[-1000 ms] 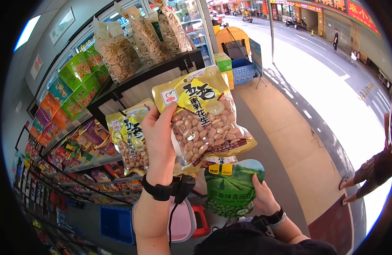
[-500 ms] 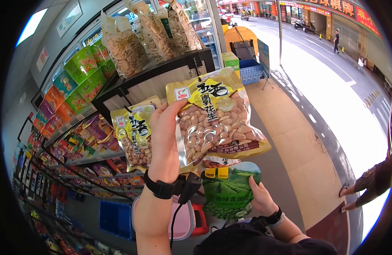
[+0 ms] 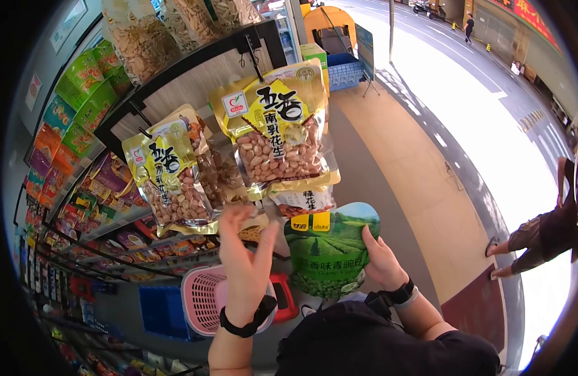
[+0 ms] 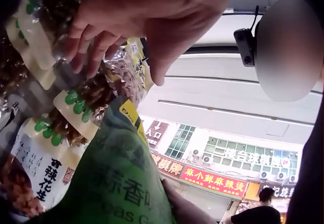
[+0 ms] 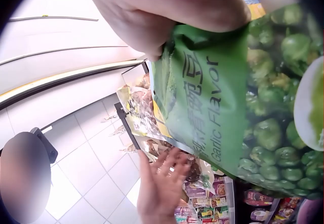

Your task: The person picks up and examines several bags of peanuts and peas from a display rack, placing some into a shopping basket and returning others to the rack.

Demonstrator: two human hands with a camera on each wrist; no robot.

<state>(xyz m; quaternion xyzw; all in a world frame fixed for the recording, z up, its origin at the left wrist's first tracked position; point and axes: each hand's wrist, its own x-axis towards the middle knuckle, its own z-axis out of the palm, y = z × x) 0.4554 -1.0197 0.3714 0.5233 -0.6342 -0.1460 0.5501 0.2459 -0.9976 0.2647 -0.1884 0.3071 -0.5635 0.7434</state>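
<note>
Peanuts fill the large yellow peanut bag (image 3: 278,128), which hangs from a hook on the dark rack (image 3: 176,72), high in the head view and free of both hands. The left hand (image 3: 244,263) is raised below it, its back toward the head camera and its fingers spread and relaxed, gripping nothing. Its fingertips lie close to the small clear packets (image 3: 223,178) that hang between the two yellow bags, but no view shows whether they touch. A second yellow bag (image 3: 167,178) of the same kind hangs to the left, tilted a little. The right hand (image 3: 381,258) holds the green bag of peas (image 3: 330,254) by its right edge, with the thumb on the front and the fingers curled behind. The bag stands upright just under the hanging peanut bag and beside the left hand. The right wrist view shows the words Garlic Flavor on that bag and round green peas through its clear window. Below the left wrist sits a pink basket (image 3: 201,301), with a red object (image 3: 284,299) just beside it and a blue crate (image 3: 160,316) lower on the left. Coloured packets fill the shelves (image 3: 82,207) at the left. At the right edge, part of another person (image 3: 539,238) shows over the sunlit pavement (image 3: 427,188).
</note>
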